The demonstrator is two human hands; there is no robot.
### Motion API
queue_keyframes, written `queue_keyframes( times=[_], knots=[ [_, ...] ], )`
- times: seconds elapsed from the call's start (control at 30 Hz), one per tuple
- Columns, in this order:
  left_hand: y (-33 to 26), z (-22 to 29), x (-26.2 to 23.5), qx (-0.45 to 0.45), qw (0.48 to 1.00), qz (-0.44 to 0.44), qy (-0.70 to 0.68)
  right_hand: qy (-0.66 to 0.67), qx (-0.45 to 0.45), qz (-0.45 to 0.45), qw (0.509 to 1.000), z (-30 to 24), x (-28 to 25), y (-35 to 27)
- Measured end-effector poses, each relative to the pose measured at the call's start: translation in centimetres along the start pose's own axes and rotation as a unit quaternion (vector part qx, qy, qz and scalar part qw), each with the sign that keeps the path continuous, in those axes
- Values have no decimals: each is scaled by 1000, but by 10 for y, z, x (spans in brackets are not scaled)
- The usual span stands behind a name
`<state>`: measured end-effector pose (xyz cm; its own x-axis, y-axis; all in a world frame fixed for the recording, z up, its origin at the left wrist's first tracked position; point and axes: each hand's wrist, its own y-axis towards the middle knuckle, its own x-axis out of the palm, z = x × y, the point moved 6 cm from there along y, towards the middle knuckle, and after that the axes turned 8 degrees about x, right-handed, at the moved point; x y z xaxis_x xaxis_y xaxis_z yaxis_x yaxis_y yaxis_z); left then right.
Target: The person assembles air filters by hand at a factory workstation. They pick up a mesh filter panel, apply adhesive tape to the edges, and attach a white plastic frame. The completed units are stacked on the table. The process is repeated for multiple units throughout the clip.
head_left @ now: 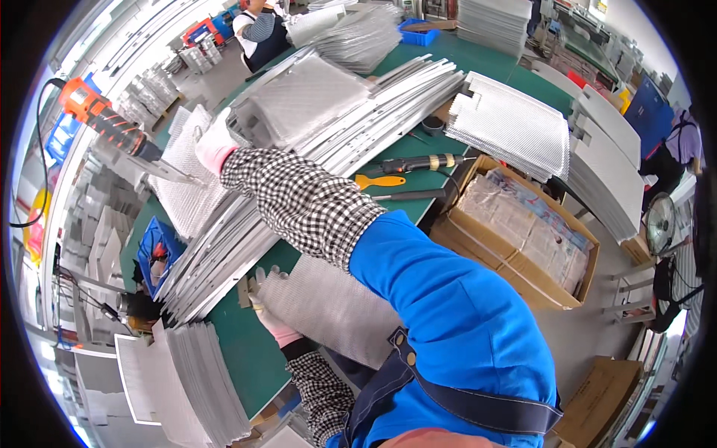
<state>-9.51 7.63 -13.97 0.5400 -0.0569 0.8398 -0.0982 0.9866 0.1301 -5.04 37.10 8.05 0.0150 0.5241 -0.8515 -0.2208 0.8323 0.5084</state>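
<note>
A grey perforated metal sheet (328, 306) lies in front of me over the near edge of the green table. My left hand (272, 317), in a pale glove, grips its left edge, with several fingertips showing at the sheet's far corner. My right arm crosses the table to the far left. There my gloved right hand (215, 147) is beside a mesh sheet (187, 160) and a larger wrapped-looking mesh panel (302, 97); its fingers are too small and partly hidden to read. Long metal strips (224, 250) lie in a bundle beneath my right forearm.
An orange power tool (104, 116) hangs at left above a blue bin (158, 254). A yellow-handled scraper (381, 181) and an electric screwdriver (418, 163) lie right of my sleeve. A cardboard box (515, 231) stands at right. Panel stacks (198, 381) surround the table; a person (261, 33) is behind.
</note>
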Motion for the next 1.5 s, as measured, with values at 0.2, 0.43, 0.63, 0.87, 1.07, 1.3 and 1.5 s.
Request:
queue_keyframes(
  times=[0.2,0.43,0.63,0.87,1.07,1.3,1.5],
  knots=[
    [0,-6,10,2,999,20,35,390,99,71,913,39,-16,16],
    [14,-9,29,-17,999,-27,30,853,9,-100,512,129,15,18],
    [-8,5,4,20,995,63,74,803,9,-218,555,122,-3,-150],
    [3,-9,-29,-83,987,47,-129,710,167,-368,577,170,11,-397],
    [4,-3,-12,-39,993,17,-108,714,229,-409,520,173,15,-468],
    [6,1,-9,-26,992,-5,-123,687,263,-439,515,171,14,-461],
    [5,1,-13,8,995,-47,-90,684,285,-432,514,175,27,-464]
  ],
)
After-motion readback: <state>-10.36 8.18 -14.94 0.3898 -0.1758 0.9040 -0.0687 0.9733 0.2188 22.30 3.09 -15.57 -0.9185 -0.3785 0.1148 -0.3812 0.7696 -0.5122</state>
